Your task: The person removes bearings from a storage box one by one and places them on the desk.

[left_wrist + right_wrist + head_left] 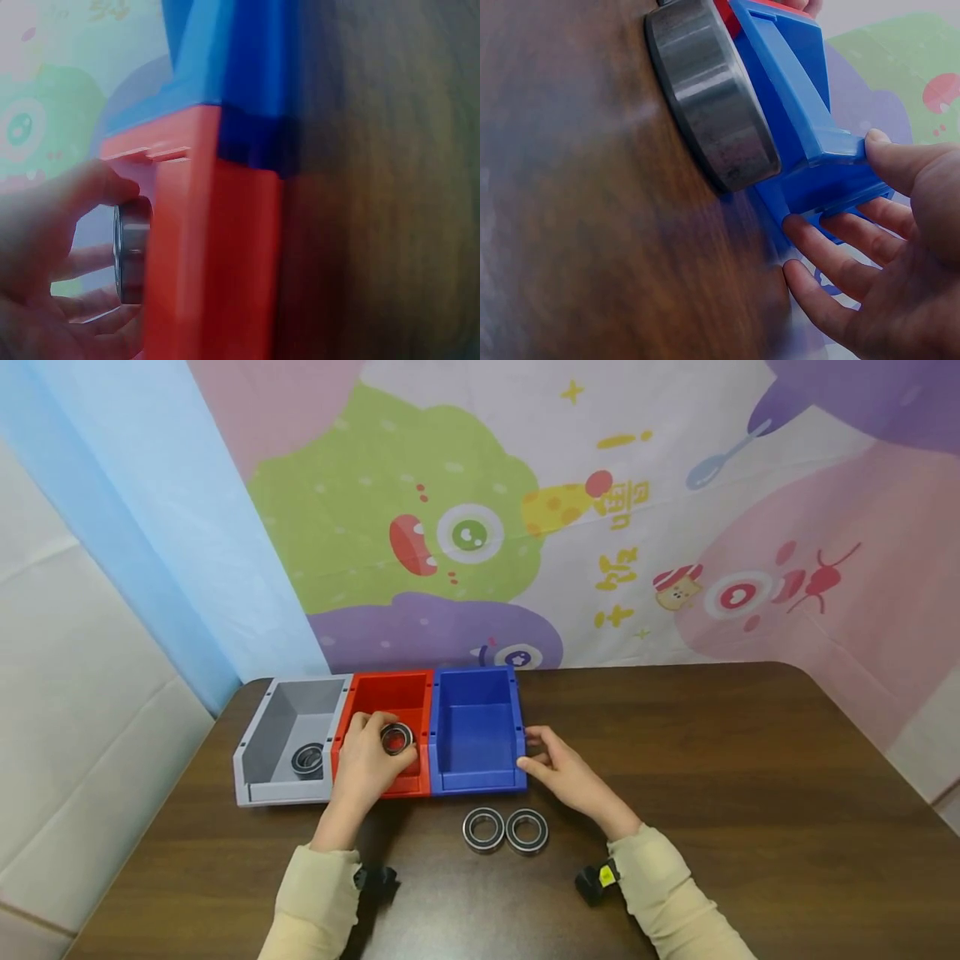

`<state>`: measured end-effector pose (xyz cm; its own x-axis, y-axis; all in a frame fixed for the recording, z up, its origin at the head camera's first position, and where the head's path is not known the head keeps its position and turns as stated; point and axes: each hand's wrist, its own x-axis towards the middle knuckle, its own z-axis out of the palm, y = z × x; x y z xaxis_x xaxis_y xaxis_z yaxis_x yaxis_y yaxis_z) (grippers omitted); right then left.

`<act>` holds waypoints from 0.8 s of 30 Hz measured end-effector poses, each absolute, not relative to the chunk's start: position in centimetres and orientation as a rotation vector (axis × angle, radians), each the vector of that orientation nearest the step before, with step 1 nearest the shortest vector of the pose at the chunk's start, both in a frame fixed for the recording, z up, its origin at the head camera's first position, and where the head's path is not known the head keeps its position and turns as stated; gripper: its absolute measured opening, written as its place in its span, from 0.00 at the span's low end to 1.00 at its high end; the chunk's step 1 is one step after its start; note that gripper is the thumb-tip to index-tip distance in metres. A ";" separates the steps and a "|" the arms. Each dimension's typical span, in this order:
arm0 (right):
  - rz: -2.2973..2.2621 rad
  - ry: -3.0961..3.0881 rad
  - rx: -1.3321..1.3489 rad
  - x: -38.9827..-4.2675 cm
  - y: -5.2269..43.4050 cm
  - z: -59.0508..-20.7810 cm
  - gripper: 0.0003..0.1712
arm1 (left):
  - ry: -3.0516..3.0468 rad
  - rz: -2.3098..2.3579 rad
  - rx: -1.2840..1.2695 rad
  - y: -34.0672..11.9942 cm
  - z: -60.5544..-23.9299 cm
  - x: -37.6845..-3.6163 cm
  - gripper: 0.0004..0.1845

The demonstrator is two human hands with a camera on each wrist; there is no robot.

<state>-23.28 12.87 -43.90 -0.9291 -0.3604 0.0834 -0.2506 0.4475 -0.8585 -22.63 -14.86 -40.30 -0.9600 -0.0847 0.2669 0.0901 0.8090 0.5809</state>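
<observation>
Steel bearing ring point(397, 737) sits pinched in your left hand point(367, 764), held on edge just over the red bin point(390, 693) directly beneath your fingers. Your right hand point(562, 768), fingers nearly straight, rests against the blue bin point(480, 777), holding nothing.

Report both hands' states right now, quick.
Left hand: closed on a bearing, held over the red bin.
Right hand: open, fingers and thumb resting against the blue bin, holding nothing.

front: two bearings point(505, 830) | right: bare table point(750, 777) | back: bins point(477, 727)
</observation>
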 end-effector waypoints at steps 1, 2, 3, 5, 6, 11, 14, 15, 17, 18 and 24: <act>-1.501 2.578 -0.549 -23.3 12.9 -43.9 0.26 | -2.712 -0.891 -0.017 -14.8 -40.2 -22.5 0.23; -1.502 2.580 -0.549 -23.2 13.0 -43.9 0.26 | -2.709 -0.890 -0.029 -14.8 -40.0 -22.4 0.23; -1.503 2.581 -0.550 -23.2 13.1 -44.0 0.26 | -2.704 -0.889 -0.043 -14.7 -39.9 -22.3 0.23; -1.501 2.587 -0.548 -23.2 13.2 -44.1 0.26 | -2.694 -0.886 -0.071 -14.5 -39.8 -22.0 0.22; -1.499 2.592 -0.544 -23.1 13.3 -44.0 0.26 | -2.689 -0.879 -0.091 -14.5 -39.7 -21.9 0.22; -1.500 2.590 -0.547 -23.0 12.9 -44.1 0.26 | -2.682 -0.782 -0.249 -14.3 -39.0 -20.4 0.20; -1.508 2.583 -0.557 -23.0 12.8 -44.2 0.26 | -2.694 -0.741 -0.356 -14.0 -38.8 -19.1 0.20; -1.511 2.582 -0.559 -23.0 12.8 -44.1 0.26 | -2.698 -0.738 -0.387 -13.8 -38.8 -18.7 0.20; -1.509 2.584 -0.567 -23.0 12.8 -44.1 0.26 | -2.706 -0.722 -0.448 -13.5 -38.9 -18.0 0.20; -1.505 2.585 -0.569 -23.1 12.8 -44.1 0.26 | -2.708 -0.709 -0.481 -13.4 -38.9 -17.7 0.20; -1.492 2.591 -0.568 -23.3 12.7 -43.9 0.26 | -2.739 -0.594 -0.684 -12.4 -38.9 -16.7 0.21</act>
